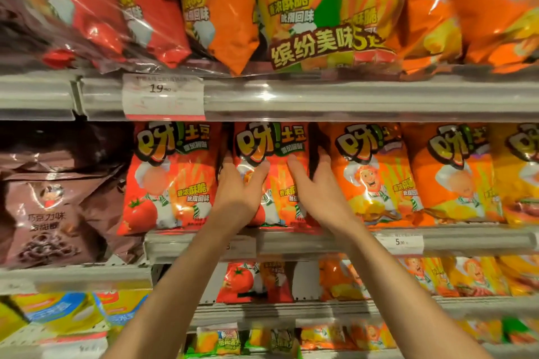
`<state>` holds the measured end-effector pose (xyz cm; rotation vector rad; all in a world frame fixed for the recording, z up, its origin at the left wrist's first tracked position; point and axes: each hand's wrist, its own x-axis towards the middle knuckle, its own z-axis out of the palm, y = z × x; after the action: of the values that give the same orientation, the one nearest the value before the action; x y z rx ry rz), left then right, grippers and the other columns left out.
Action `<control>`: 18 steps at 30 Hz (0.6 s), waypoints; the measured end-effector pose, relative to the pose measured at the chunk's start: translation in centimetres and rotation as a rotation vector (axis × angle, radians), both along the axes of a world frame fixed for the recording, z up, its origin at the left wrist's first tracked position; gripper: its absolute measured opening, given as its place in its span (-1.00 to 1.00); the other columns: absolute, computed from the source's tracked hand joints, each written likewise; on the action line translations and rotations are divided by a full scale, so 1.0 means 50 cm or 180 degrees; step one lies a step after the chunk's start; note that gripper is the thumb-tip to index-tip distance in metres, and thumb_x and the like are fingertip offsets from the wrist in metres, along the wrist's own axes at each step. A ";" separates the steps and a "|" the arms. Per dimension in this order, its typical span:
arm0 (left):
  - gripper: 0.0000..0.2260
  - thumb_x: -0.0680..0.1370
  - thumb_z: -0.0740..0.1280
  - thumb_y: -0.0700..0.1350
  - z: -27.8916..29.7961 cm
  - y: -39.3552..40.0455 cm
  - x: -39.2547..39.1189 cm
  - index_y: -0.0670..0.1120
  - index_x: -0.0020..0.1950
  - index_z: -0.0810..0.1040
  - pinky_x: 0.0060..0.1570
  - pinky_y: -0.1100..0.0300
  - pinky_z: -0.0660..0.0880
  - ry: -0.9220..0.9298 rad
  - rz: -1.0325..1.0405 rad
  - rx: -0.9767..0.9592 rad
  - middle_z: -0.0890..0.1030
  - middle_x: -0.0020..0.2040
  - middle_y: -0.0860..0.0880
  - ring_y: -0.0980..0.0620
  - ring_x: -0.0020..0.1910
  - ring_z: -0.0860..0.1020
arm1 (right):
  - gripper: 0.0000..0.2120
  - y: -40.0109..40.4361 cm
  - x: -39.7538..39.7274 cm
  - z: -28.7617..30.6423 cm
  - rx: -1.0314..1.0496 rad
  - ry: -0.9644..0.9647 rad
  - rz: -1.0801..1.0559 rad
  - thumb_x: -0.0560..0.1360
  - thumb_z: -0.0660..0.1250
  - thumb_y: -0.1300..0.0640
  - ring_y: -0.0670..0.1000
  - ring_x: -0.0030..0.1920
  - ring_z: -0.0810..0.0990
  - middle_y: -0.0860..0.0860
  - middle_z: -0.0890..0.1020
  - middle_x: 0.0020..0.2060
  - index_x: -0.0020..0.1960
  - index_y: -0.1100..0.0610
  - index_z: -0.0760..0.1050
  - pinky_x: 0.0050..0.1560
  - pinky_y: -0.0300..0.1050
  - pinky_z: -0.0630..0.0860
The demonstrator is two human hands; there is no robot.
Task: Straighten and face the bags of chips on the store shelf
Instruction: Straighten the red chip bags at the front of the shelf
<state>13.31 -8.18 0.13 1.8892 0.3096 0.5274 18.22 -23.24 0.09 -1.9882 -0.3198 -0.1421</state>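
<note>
While both forearms reach up from the bottom of the frame, the left hand (pixel 237 183) and the right hand (pixel 316 183) grip one red tomato chip bag (pixel 272 154) at mid-frame, on the middle shelf (pixel 320 242). The left hand's fingers curl round the bag's left edge with the thumb lying across its front; the right hand's fingers slip behind the right edge, into the dark gap beside the next bag, with the thumb on the front. The bag stands upright, face forward, its bottom at the shelf's front lip.

Just left of it stands a second red tomato bag (pixel 172 178), leaning slightly, and just right an orange chef bag (pixel 370 175), with more orange and yellow bags running to the right edge of the frame. Brown chocolate-flavour bags (pixel 49 213) slump at centre left on a lower-set shelf.

Grey metal shelving with clear plastic price rails fills the whole view. A price tag reading 19 (pixel 163 97) hangs on the upper rail, and a tag reading 5 (pixel 402 242) sits on the middle rail at right. Large multipacks in clear wrap (pixel 306 9) crowd the top of the frame. Smaller packs line the shelves below, blurred at the bottom.
</note>
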 end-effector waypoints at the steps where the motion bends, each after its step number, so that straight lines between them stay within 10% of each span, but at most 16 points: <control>1: -0.25 0.58 0.31 0.24 0.004 0.001 0.011 -0.12 0.61 0.12 0.18 0.11 0.40 0.0104 0.0073 -0.0091 0.56 0.31 -0.06 0.03 0.24 0.51 | -0.10 0.004 0.010 0.004 -0.0005 0.0051 0.0002 0.53 0.14 -0.42 0.07 0.56 0.22 0.07 0.19 0.60 0.64 0.05 -0.11 0.46 -0.12 0.18; 4: -0.22 0.55 0.26 0.34 0.012 0.013 0.032 -0.05 0.62 0.14 0.00 0.16 0.41 0.0028 0.0167 -0.0076 0.60 0.00 0.12 0.23 -0.04 0.58 | -0.11 0.015 0.029 0.011 -0.0015 0.0174 0.0075 0.53 0.11 -0.43 0.14 0.50 0.34 0.11 0.27 0.56 0.63 0.01 -0.17 0.41 -0.09 0.27; 9: -0.22 0.56 0.24 0.35 0.013 0.017 0.048 0.00 0.64 0.09 0.41 -0.02 0.33 -0.0125 0.0037 -0.0291 0.42 0.49 -0.12 -0.15 0.42 0.43 | -0.21 0.027 0.037 0.009 -0.0056 0.0168 0.0091 0.55 0.05 -0.41 0.19 0.17 0.61 0.19 0.59 0.27 0.62 -0.08 -0.14 0.24 -0.01 0.48; 18: -0.33 0.60 0.18 0.33 -0.007 -0.026 0.076 0.10 0.62 0.09 0.36 -0.07 0.36 -0.0065 0.0101 -0.0516 0.41 0.48 -0.29 -0.36 0.44 0.38 | -0.26 0.012 0.039 -0.011 -0.0017 -0.0020 -0.0265 0.56 -0.02 -0.41 0.20 0.22 0.57 0.21 0.57 0.28 0.61 -0.09 -0.10 0.18 -0.03 0.40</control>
<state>17.13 -9.51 -0.24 1.7235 0.3588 0.5271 20.17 -22.66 -0.43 -2.0076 -0.2417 -0.2008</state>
